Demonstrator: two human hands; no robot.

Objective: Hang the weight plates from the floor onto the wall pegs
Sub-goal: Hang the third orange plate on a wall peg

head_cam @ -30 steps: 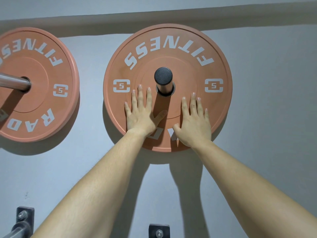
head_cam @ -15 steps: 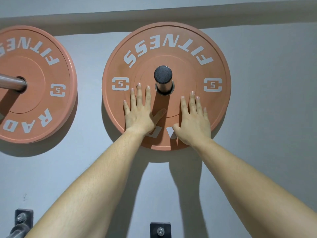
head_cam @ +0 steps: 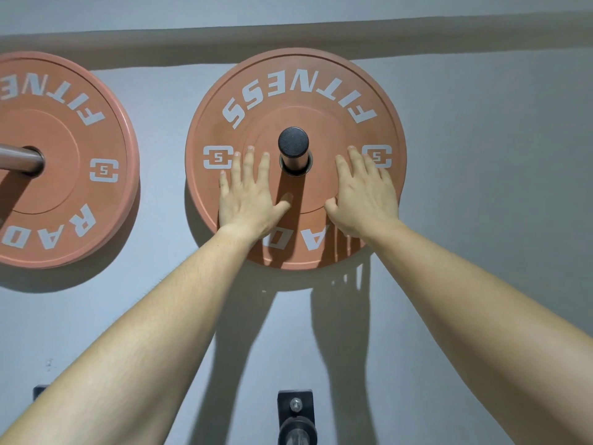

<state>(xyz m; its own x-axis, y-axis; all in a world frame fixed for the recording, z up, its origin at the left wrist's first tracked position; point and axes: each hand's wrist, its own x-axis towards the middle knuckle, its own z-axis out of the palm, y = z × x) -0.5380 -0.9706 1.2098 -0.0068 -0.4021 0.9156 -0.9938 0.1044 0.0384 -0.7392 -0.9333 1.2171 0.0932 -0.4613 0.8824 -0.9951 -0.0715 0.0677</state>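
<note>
On the wall peg [head_cam: 293, 148], the weight plate [head_cam: 295, 91] hangs under left hand [head_cam: 248, 200] and right hand [head_cam: 365, 194], each grip spread flat.

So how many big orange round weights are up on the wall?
2. One round orange rubber weight plate hangs on the middle peg under both hands; another orange plate hangs at the left, cut off by the picture edge. More may be out of view.

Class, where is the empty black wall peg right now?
In the head view, the empty black wall peg sits bottom centre, directly below the salmon-pink weight plate.
</note>
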